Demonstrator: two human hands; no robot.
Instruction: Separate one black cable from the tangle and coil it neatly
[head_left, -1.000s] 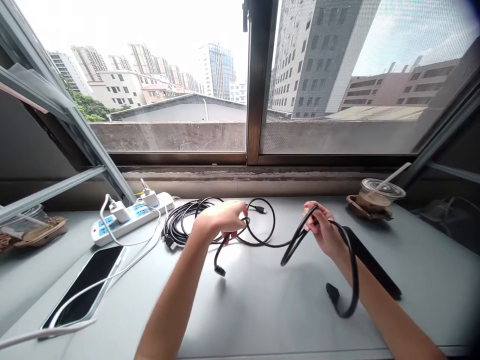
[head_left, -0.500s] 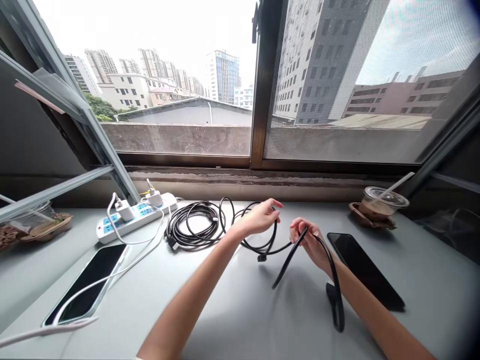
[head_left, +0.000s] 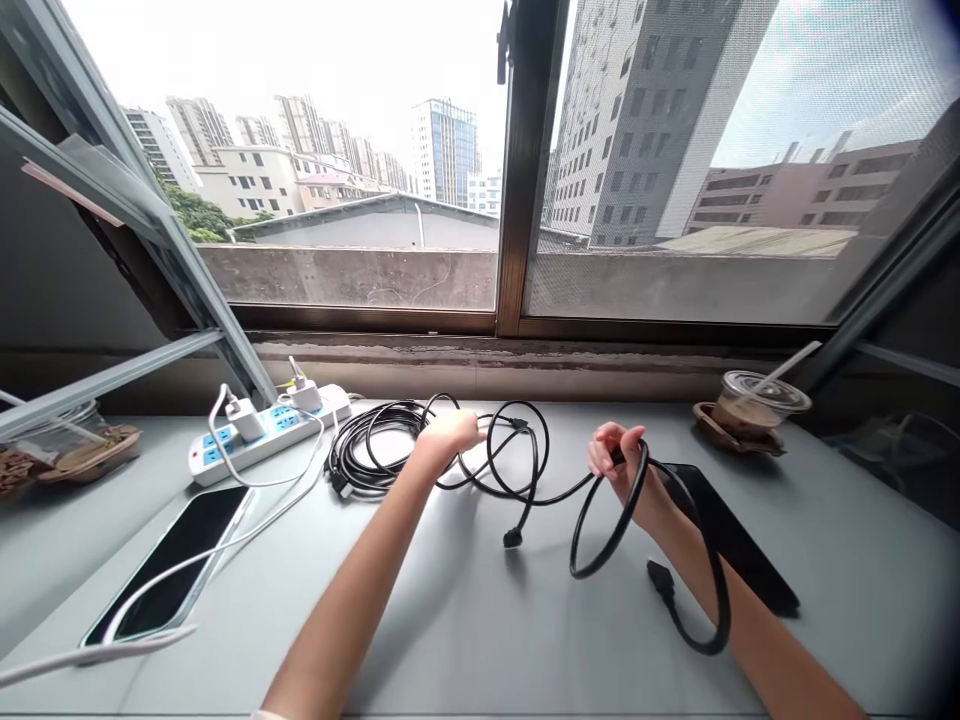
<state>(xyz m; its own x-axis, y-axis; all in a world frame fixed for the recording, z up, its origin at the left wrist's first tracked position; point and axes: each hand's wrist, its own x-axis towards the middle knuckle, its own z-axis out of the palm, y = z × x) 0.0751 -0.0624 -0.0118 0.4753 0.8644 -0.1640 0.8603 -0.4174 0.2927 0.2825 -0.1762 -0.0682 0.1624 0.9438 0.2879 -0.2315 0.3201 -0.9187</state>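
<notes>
My right hand (head_left: 621, 462) is closed around a black cable (head_left: 716, 590), which hangs from it in loops. One end of this cable, a black plug (head_left: 660, 578), is close to my right forearm. A stretch of cable runs left from that hand to loose loops on the table. My left hand (head_left: 452, 433) is over those loops, beside a larger coil of black cable (head_left: 352, 440); its fingers are mostly hidden and blurred, so a grip cannot be made out. Between the hands lies another black plug (head_left: 512, 538), and a small connector (head_left: 518, 424) sits farther back.
A white power strip (head_left: 262, 440) with plugged-in chargers stands at the back left. A phone (head_left: 169, 565) with a white cable across it lies at left. Another dark phone (head_left: 739, 540) is partly behind my right forearm. A drink cup (head_left: 757, 400) sits in a brown holder at right.
My left hand has moved left, off the middle cable loop and toward the coil. My right hand has stayed nearly in place, its cable loops swinging wider. The middle plug has shifted slightly nearer.
</notes>
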